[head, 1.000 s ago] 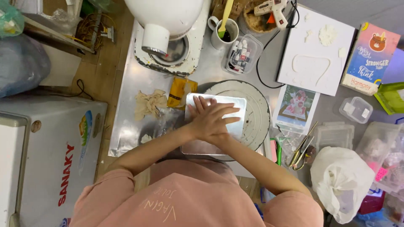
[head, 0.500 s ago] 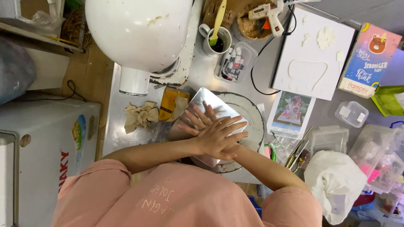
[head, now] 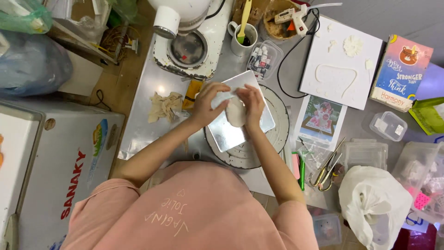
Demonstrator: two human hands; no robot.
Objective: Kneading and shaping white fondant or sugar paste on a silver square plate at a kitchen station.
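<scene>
One pale lump of dough-like paste (head: 235, 112) sits between both hands, held just above a square silver board (head: 240, 121) that rests on a round speckled turntable (head: 273, 134) on the desk (head: 148, 92). The left hand (head: 209, 103) curls round the lump's left side with fingers bent, and the right hand (head: 252, 104) cups it from the right, so both are closed on it in a loose, shaping grip rather than pressed flat. By my judgement the step in hand is kneading or moulding the lump, and the next move calls for even pressure from both palms, with the board kept from sliding on the turntable. Just left of the board lie a crumpled beige rag (head: 164, 106) and a small orange-yellow piece (head: 192, 92); beyond stand a white stand mixer (head: 182, 32), a mug with a green-handled tool (head: 243, 33), a tub of small bottles (head: 263, 59) and a white panel with raised shapes (head: 340, 65). The underside of the lump and the fingertips behind it are hidden, the mixer's top is cut off by the frame, and the contents of the clear boxes (head: 387, 126) at right are hard to make out.
</scene>
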